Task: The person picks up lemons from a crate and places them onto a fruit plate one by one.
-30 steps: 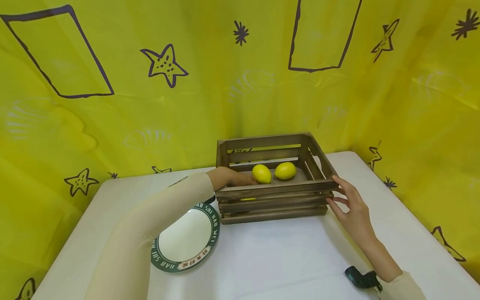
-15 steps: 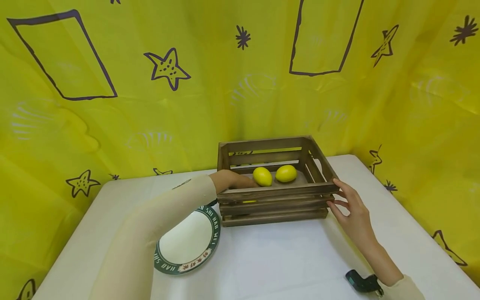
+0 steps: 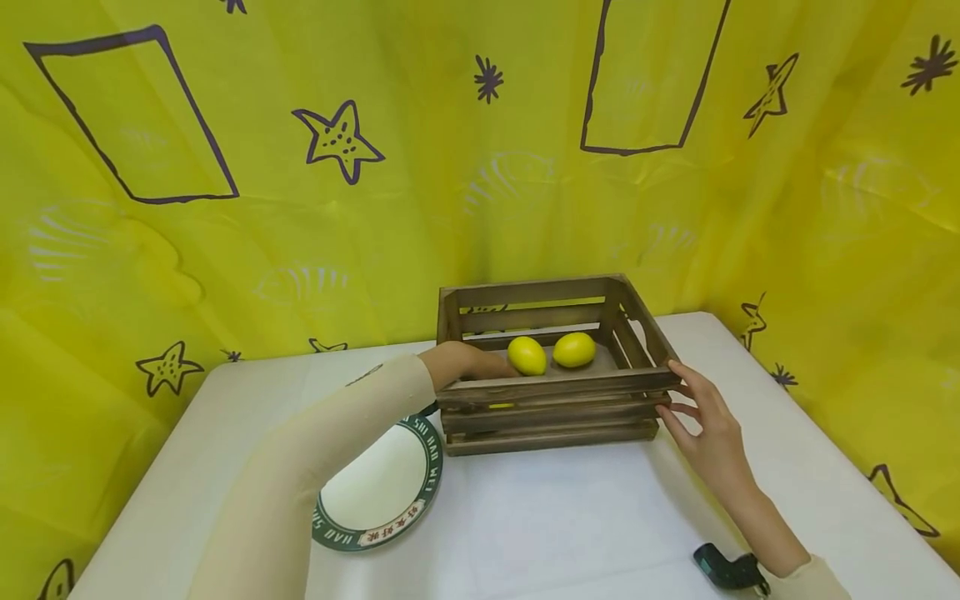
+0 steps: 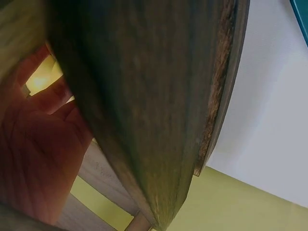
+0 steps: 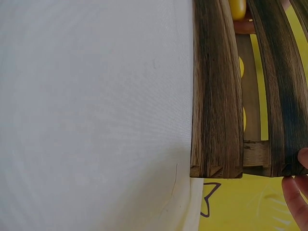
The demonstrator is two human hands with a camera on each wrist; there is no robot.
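In the head view, the left hand is reaching down inside the left end of a slatted wooden crate, and the right hand is grasping the crate's near right corner, fingers on the upper rail, thumb lower. The crate is standing on a white tabletop, with a left lemon and a right lemon lying in it. A green-rimmed plate is resting left of it, partly covered by the left sleeve; a yellow curtain is hanging behind. In the left wrist view, the left hand's fingers are curling about something yellow, a slat hiding their tips. In the right wrist view, the left hand is grasping a third lemon, seen between slats, and the right hand's fingertips are pinching the crate's end
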